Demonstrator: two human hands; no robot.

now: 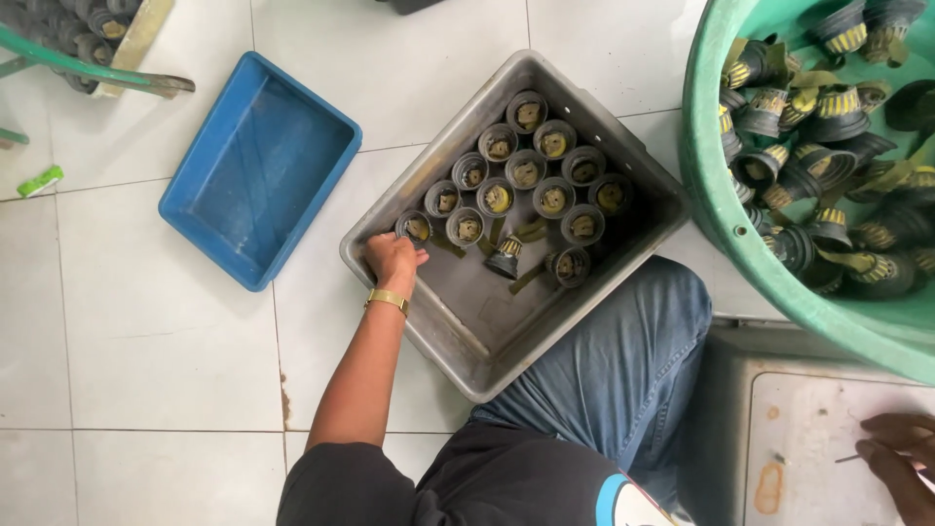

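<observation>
Left hand (392, 258) closed round a small rigid cup (415, 228) in the grey tray (438, 321); likely light, hold by rim; right hand out of view.

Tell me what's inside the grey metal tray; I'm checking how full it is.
The grey metal tray holds rows of upright dark round parts, plus two loose ones lying lower down. The near half is bare. The left hand covers part of the corner piece.
</observation>
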